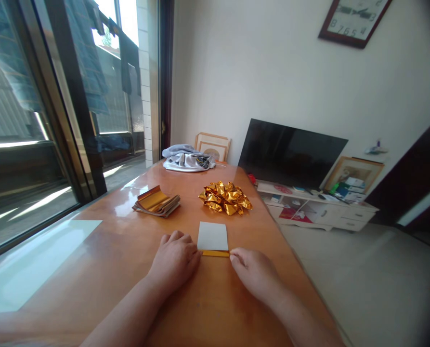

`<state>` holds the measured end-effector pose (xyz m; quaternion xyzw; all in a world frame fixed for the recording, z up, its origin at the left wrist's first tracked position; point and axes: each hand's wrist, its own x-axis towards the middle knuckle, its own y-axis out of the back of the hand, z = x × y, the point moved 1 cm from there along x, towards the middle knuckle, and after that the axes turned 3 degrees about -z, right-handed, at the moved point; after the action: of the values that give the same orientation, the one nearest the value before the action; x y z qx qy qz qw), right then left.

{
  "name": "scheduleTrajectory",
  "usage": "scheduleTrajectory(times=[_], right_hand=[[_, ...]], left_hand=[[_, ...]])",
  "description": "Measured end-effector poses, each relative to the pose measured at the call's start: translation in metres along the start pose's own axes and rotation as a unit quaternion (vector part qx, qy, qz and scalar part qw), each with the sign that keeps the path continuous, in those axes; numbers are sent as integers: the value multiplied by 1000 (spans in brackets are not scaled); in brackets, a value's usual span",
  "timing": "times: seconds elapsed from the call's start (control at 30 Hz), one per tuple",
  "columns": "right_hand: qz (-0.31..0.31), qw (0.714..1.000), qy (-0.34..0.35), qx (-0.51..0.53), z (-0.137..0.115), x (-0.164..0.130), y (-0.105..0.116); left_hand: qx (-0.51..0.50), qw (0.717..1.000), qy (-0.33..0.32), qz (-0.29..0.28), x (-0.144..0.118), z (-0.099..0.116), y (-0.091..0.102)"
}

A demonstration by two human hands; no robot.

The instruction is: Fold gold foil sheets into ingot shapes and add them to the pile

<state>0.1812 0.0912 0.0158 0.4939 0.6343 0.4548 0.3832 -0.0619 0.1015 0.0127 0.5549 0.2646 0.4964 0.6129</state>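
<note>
A small sheet of paper [213,235], white side up, lies on the orange wooden table [106,250]. Its near edge is folded over into a narrow gold strip [215,253]. My left hand [175,260] presses on the left end of that strip with its fingers curled. My right hand [253,271] pinches the strip's right end. Farther back on the table sit a stack of gold foil sheets [157,201] at the left and a pile of folded gold foil pieces [225,197] at the right.
A bundle of grey and white cloth [188,159] lies at the table's far end. A glass sliding door [37,120] runs along the left. To the right stand a dark TV [290,154] and a low white cabinet [319,209] with clutter.
</note>
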Motion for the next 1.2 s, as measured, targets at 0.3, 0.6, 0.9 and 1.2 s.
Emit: scheduleTrajectory(times=[0.3, 0.6, 0.9, 1.2], right_hand=[[23, 1000, -6, 11, -8, 28, -15], [67, 974, -12, 218, 0, 39, -21], [29, 889, 49, 455, -45, 30, -27], [197, 946, 100, 237, -47, 24, -20]], left_hand=[[-17, 1000, 5, -3, 2, -3, -4], [-147, 979, 102, 103, 8, -10, -6], [-543, 832, 78, 80, 16, -2, -10], [-334, 928, 55, 153, 9, -9, -18]])
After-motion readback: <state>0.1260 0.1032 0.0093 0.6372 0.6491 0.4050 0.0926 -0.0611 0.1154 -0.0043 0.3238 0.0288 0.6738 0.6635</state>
